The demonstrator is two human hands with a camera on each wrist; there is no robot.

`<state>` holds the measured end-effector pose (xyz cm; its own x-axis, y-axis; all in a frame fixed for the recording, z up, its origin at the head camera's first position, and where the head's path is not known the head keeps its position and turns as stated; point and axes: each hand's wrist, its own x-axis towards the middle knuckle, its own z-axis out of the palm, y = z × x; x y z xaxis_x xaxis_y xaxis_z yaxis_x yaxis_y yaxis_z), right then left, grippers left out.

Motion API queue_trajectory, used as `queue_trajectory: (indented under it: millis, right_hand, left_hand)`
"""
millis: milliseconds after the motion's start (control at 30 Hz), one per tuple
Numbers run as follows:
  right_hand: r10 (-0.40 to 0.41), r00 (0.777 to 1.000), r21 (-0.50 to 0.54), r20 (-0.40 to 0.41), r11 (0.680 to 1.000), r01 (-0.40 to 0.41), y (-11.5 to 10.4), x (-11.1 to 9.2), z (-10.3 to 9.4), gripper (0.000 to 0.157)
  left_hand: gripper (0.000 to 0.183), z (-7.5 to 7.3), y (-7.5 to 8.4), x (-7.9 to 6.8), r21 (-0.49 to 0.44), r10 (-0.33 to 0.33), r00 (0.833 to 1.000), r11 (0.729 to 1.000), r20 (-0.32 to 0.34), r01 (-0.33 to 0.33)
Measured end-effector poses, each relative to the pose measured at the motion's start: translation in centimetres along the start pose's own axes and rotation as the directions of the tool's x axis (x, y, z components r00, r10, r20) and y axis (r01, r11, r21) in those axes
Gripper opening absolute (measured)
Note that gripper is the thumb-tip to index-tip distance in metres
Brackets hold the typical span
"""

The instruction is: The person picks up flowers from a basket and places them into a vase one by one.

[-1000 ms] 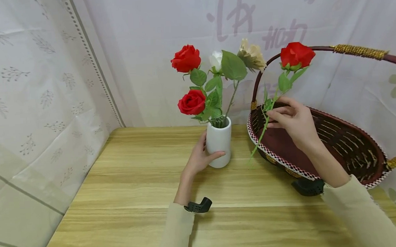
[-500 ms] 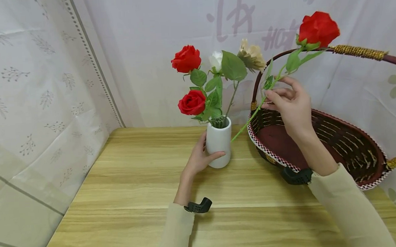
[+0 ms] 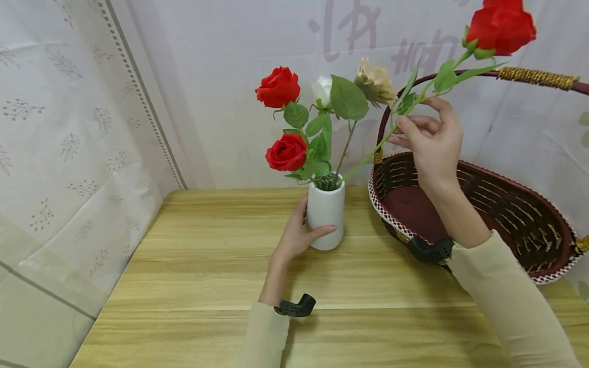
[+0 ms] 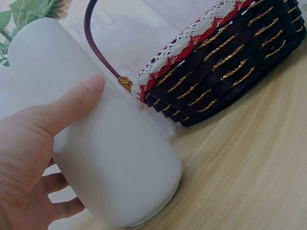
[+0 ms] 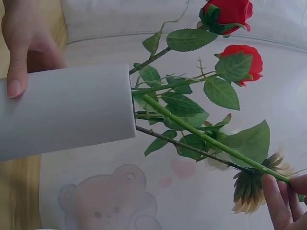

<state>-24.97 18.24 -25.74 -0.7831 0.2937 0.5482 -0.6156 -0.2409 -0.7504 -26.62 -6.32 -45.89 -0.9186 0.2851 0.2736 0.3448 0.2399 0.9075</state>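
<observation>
A white vase (image 3: 327, 218) stands upright on the wooden table, and my left hand (image 3: 297, 233) grips its left side, thumb across the front. In it are two red roses (image 3: 278, 88), a white flower (image 3: 322, 90) and a cream flower (image 3: 375, 83). Between thumb and fingers, my right hand (image 3: 434, 138) pinches the green stem of another red rose (image 3: 501, 24). That rose leans to the upper right, its head above the basket handle. In the right wrist view the cut end of its stem (image 5: 192, 130) lies just off the vase mouth, in front of the other stems.
A dark woven basket (image 3: 516, 217) with white lace trim stands right of the vase, under my right forearm. Its tall handle (image 3: 534, 77) arches behind the held rose. Printed curtains (image 3: 230, 98) hang along the table's back and left edges.
My right hand has risen, carrying the rose up. The flower head has swung to the upper right, and the stem's lower end has moved left and up to the vase rim. My left hand stays put.
</observation>
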Motion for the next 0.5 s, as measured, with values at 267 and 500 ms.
queue_trajectory:
  millis: [267,500]
  right_hand:
    - [-0.005,1.0,0.004,-0.017,1.0,0.005,0.9,0.1,0.2,0.039]
    - [0.0,1.0,-0.049,-0.011,0.999,-0.001,1.7,-0.2,0.2,0.041]
  left_hand:
    - [0.099,0.0,0.1,-0.1,-0.001,0.004,1.0,1.0,0.001,-0.004]
    - [0.099,0.0,0.1,-0.1,0.007,-0.001,1.0,1.0,0.002,0.0]
